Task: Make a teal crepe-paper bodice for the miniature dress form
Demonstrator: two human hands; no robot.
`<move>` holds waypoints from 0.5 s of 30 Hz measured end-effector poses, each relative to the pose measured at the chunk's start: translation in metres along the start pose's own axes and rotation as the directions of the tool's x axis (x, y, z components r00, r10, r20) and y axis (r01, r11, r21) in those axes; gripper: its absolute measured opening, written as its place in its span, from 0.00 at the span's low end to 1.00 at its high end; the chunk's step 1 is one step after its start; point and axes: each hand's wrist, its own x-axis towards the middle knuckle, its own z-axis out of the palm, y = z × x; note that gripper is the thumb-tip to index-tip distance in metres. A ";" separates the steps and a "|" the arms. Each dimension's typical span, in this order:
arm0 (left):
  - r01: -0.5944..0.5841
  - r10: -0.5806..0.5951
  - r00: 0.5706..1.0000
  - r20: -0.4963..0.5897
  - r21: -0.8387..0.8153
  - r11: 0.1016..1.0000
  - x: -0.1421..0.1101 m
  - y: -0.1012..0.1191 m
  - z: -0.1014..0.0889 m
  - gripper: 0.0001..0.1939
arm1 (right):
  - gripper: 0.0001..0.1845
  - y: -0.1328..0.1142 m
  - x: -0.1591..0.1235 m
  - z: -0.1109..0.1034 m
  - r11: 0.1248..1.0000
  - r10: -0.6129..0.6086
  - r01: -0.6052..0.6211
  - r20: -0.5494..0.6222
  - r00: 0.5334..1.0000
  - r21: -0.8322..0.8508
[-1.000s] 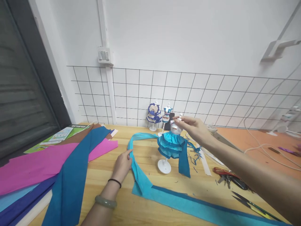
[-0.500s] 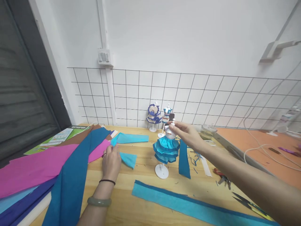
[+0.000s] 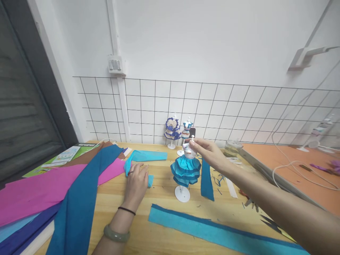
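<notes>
My right hand (image 3: pixel 205 150) pinches the neck and shoulder of a small white dress form (image 3: pixel 189 151) on a round base. It wears a tiered turquoise crepe-paper skirt (image 3: pixel 186 170) and stands upright on the table. My left hand (image 3: pixel 136 180) lies palm down over a bent light-blue crepe strip (image 3: pixel 151 156), fingers slightly spread and partly covering its loose end. A dark teal strip (image 3: pixel 207 180) lies just right of the skirt. In front is a long two-tone blue strip (image 3: pixel 202 226) laid flat.
Crepe sheets in pink (image 3: pixel 39 184), teal (image 3: pixel 82 198) and other colours are heaped on the left. Two dressed forms, one purple and cream (image 3: pixel 172 129), stand near the wall. Scissors (image 3: pixel 273 225), a glass jar (image 3: pixel 233 148) and thread scraps (image 3: pixel 219 179) lie rightward.
My left hand has slid right and slightly forward, from the fold of the light-blue strip onto its loose end. My right hand stays at the dress form; the view shifts slightly.
</notes>
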 end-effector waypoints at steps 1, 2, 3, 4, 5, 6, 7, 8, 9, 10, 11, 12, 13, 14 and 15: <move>-0.001 0.001 1.000 -0.001 -0.012 1.000 0.000 0.000 0.001 0.13 | 0.18 0.001 0.000 0.000 1.000 -0.014 0.014 0.013 1.000 -0.015; 0.000 0.000 1.000 -0.002 -0.025 1.000 0.000 0.000 0.002 0.13 | 0.19 0.001 -0.001 0.000 0.999 -0.029 0.029 0.021 0.999 -0.029; 0.003 -0.003 1.000 0.000 -0.038 0.999 0.000 -0.001 0.003 0.13 | 0.19 0.002 -0.001 0.000 0.998 -0.041 0.042 0.021 0.999 -0.040; 0.007 -0.007 1.000 0.002 -0.051 0.999 -0.001 -0.001 0.004 0.13 | 0.19 0.002 -0.001 0.000 0.998 -0.051 0.051 0.013 0.999 -0.048; 0.011 -0.010 1.000 0.006 -0.065 0.998 -0.001 -0.002 0.006 0.13 | 0.18 0.002 -0.001 0.000 0.997 -0.060 0.060 -0.001 0.998 -0.053; 0.015 -0.014 1.000 0.011 -0.078 0.997 -0.001 -0.002 0.007 0.13 | 0.17 0.002 -0.001 0.001 0.996 -0.072 0.071 -0.011 0.997 -0.058; 0.018 -0.017 1.000 0.017 -0.092 0.996 -0.001 -0.003 0.009 0.13 | 0.16 0.002 -0.001 0.001 0.995 -0.085 0.084 -0.015 0.996 -0.061; 0.022 -0.019 1.000 0.022 -0.104 0.994 -0.002 -0.003 0.010 0.13 | 0.16 0.002 -0.001 0.002 0.993 -0.102 0.101 -0.014 0.995 -0.065; 0.024 -0.021 0.999 0.026 -0.116 0.993 -0.002 -0.003 0.011 0.13 | 0.15 0.002 -0.001 0.002 0.990 -0.124 0.123 -0.010 0.992 -0.074; 0.025 -0.022 0.999 0.030 -0.127 0.992 -0.002 -0.003 0.011 0.13 | 0.15 0.001 -0.001 0.002 0.985 -0.148 0.147 -0.005 0.989 -0.093; 0.027 -0.022 0.999 0.033 -0.137 0.990 -0.002 -0.003 0.011 0.13 | 0.15 0.001 -0.001 0.002 0.978 -0.170 0.169 -0.001 0.985 -0.121; 0.028 -0.023 0.999 0.036 -0.147 0.989 -0.002 -0.003 0.011 0.13 | 0.15 0.001 -0.002 0.002 0.970 -0.189 0.186 -0.001 0.982 -0.157; 0.028 -0.023 0.999 0.039 -0.156 0.987 -0.003 -0.003 0.011 0.13 | 0.15 0.000 -0.003 0.002 0.959 -0.206 0.201 -0.005 0.978 -0.198; 0.029 -0.022 0.999 0.042 -0.165 0.986 -0.003 -0.002 0.010 0.13 | 0.15 0.000 -0.003 0.002 0.948 -0.220 0.212 -0.008 0.975 -0.237; 0.028 -0.021 0.999 0.046 -0.173 0.985 -0.003 -0.002 0.010 0.13 | 0.15 0.000 -0.004 0.001 0.939 -0.230 0.219 -0.011 0.973 -0.267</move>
